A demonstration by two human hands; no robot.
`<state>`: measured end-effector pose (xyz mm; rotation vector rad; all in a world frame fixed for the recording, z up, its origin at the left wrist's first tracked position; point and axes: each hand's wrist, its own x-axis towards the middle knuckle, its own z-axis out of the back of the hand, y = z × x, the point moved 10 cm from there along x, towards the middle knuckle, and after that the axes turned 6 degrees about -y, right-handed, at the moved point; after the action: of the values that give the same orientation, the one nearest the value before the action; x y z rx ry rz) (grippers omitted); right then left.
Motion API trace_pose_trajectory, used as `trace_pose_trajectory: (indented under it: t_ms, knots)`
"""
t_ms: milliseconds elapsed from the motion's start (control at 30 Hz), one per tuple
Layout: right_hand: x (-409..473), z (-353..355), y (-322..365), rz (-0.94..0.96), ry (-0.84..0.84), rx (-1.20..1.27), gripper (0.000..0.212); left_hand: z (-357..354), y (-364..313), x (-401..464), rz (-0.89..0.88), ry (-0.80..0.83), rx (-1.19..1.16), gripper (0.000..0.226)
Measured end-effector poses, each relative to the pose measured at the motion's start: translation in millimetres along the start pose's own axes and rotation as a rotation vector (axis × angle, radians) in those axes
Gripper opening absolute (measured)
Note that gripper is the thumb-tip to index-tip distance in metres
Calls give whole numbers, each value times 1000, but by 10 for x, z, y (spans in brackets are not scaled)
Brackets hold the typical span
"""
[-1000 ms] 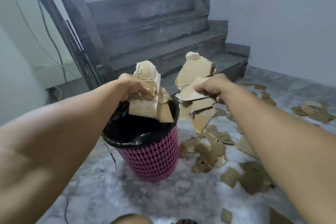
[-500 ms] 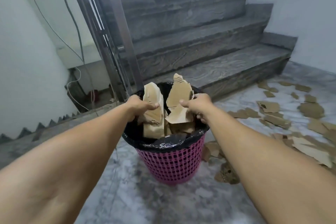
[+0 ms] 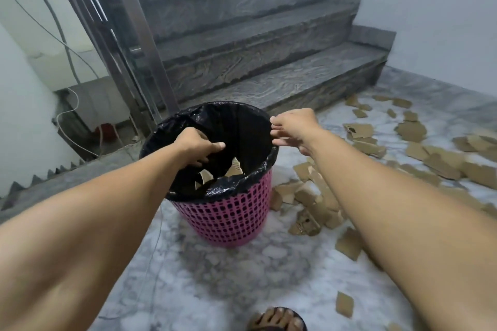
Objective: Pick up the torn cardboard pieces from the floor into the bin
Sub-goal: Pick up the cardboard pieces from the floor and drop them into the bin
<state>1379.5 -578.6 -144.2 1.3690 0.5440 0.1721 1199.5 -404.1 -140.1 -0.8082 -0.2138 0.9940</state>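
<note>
Head view: over a pink bin (image 3: 228,220) lined in black, the left hand (image 3: 195,146) and right hand (image 3: 293,126) hang loosely curled and empty, while light, stiff cardboard pieces (image 3: 430,161), likely easiest pinched by their edges, litter the floor (image 3: 242,277) beside it.

One pink bin (image 3: 226,220) with one black liner (image 3: 242,126). Two cardboard pieces (image 3: 235,168) visible inside it. Dozens of cardboard pieces on the floor (image 3: 430,158) to the right. Two hands over the bin. Four stair steps (image 3: 269,80) beyond. One foot (image 3: 277,318) near.
</note>
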Motion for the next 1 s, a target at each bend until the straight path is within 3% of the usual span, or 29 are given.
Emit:
trace_pose_trajectory:
  t_ms: [300, 400, 533, 600, 700, 767, 867, 1000]
  knots:
    - [-342, 1697, -980, -231, -43, -271, 12, -894, -1272, -507, -359, -75, -126, 28]
    - [-414, 2262, -1457, -293, -84, -405, 20, -1616, -1402, -599, -386, 108, -56, 28]
    - [-694, 2666, -2135, -398, 58, -743, 49, -2717, -1118, -756, -394, 407, 192, 32]
    - [-843, 2842, -2536, -436, 103, -920, 70, -3244, -908, -924, -515, 489, 396, 48]
    - [-1057, 2977, -3108, -497, 163, -1124, 121, -3916, -463, -1288, -667, 681, 650, 90]
    - [-1221, 3012, -3509, -555, 225, -1220, 142, -4328, -161, -1560, -803, 785, 820, 115]
    - [-1480, 2940, -3919, -600, 286, -1250, 161, -4672, 181, -1818, -1002, 827, 1034, 145]
    - [-1591, 2828, -4047, -467, 209, -1408, 164, -4891, 438, -1914, -1178, 821, 1146, 159]
